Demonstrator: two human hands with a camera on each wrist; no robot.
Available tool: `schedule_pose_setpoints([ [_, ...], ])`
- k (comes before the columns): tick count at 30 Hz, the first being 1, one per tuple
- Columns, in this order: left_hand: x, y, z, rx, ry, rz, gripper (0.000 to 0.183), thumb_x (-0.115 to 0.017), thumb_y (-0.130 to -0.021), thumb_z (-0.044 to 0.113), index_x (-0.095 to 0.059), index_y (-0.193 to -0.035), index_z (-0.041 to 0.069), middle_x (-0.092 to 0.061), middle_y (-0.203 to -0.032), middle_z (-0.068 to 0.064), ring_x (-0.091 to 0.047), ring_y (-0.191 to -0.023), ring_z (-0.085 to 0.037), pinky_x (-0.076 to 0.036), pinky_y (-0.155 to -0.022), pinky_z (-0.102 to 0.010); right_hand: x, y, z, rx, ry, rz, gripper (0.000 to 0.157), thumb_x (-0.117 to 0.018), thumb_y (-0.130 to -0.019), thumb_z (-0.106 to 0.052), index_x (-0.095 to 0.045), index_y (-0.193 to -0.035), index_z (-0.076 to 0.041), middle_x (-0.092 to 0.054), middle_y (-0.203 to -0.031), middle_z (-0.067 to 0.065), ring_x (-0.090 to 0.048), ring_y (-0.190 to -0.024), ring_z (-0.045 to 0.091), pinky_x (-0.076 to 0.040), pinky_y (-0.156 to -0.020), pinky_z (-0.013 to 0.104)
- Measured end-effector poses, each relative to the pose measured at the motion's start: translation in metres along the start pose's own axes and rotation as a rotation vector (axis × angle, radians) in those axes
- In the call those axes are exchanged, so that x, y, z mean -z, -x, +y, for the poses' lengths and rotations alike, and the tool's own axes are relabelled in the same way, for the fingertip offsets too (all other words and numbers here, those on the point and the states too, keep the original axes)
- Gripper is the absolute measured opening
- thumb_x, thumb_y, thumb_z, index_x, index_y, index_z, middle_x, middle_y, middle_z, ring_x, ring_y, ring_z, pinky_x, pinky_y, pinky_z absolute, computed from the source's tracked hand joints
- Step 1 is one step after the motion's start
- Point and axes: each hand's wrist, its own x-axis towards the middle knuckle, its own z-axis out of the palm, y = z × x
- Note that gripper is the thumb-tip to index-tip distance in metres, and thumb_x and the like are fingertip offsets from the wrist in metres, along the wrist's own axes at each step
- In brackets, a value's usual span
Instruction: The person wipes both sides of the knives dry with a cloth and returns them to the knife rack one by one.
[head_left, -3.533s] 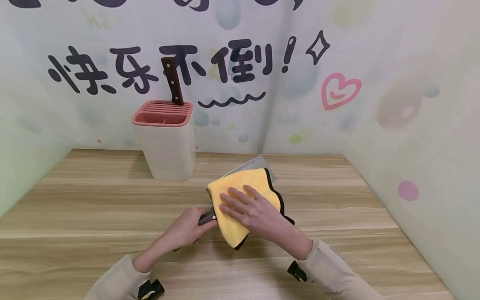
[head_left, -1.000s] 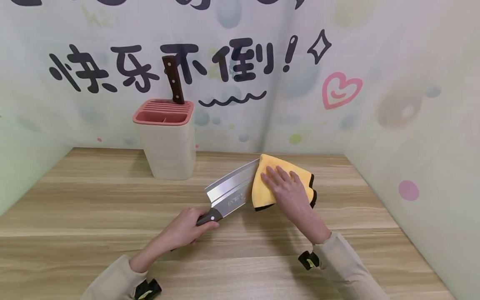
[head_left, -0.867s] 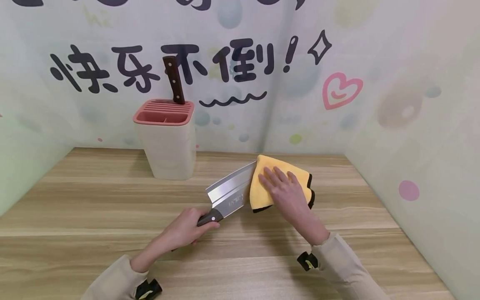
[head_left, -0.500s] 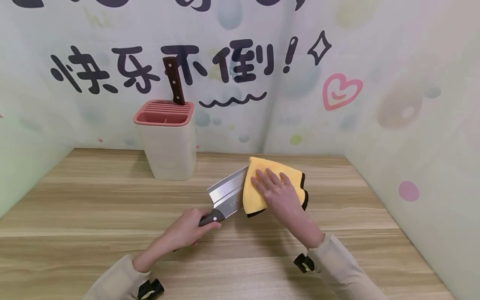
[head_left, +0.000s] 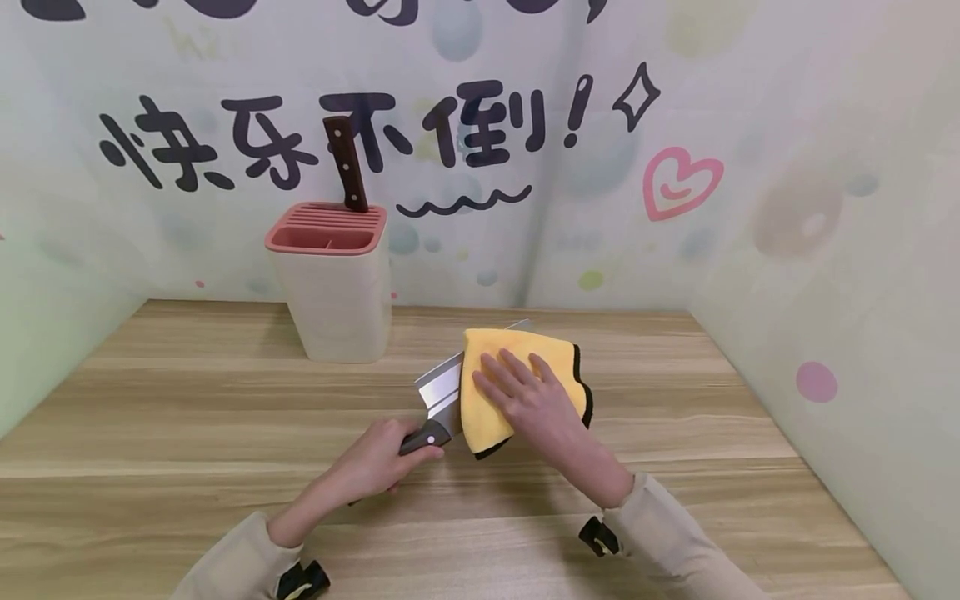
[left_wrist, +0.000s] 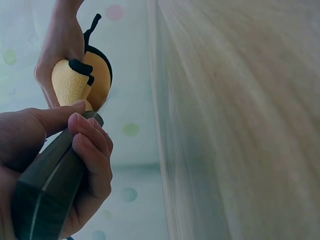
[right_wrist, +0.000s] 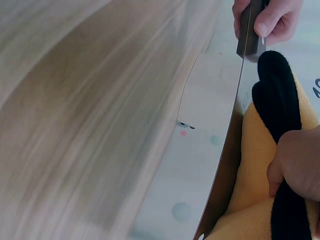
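In the head view my left hand (head_left: 378, 458) grips the dark handle (head_left: 426, 437) of a cleaver, its fingers wrapped round it in the left wrist view. The broad metal blade (head_left: 441, 385) points up and to the right, above the table. A yellow cloth (head_left: 480, 417) with black edging lies over most of the blade, so only the part near the handle and a far corner show. My right hand (head_left: 528, 404) holds this cloth against the blade, fingers spread on top. The right wrist view shows the thumb (right_wrist: 295, 160) bent over the cloth's black hem.
A white knife block (head_left: 333, 300) with a pink slotted top stands at the back left of the wooden table (head_left: 187, 433). One brown-handled knife (head_left: 347, 162) is upright in it. A printed backdrop (head_left: 600, 242) closes off the back.
Since one second ago my right hand has slid the cloth left and toward me along the blade, closer to the handle. The left hand and cleaver have hardly moved.
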Motion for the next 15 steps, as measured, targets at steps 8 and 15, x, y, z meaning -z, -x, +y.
schedule_pose_setpoints([
  [8,0.0,-0.001,0.0,0.001,-0.006,0.002,0.03,-0.06,-0.085,0.027,-0.049,-0.066,0.006,-0.043,-0.046,0.003,-0.04,-0.032,-0.003,-0.029,-0.032,-0.017,0.001,-0.003,-0.007,0.084,0.018,0.041,0.047,-0.067,-0.075,-0.004,-0.057,-0.119,-0.016,-0.052,-0.125,0.003,-0.047,-0.116,0.022,-0.04,-0.091,0.042],
  [15,-0.001,-0.001,0.0,0.004,-0.012,-0.002,0.031,-0.06,-0.084,0.031,-0.051,-0.069,0.005,-0.044,-0.047,0.003,-0.041,-0.033,-0.003,-0.03,-0.032,-0.017,0.001,-0.003,-0.012,0.167,0.027,0.072,0.049,-0.068,-0.074,-0.005,-0.057,-0.12,-0.018,-0.05,-0.127,0.002,-0.046,-0.117,0.02,-0.038,-0.094,0.041],
])
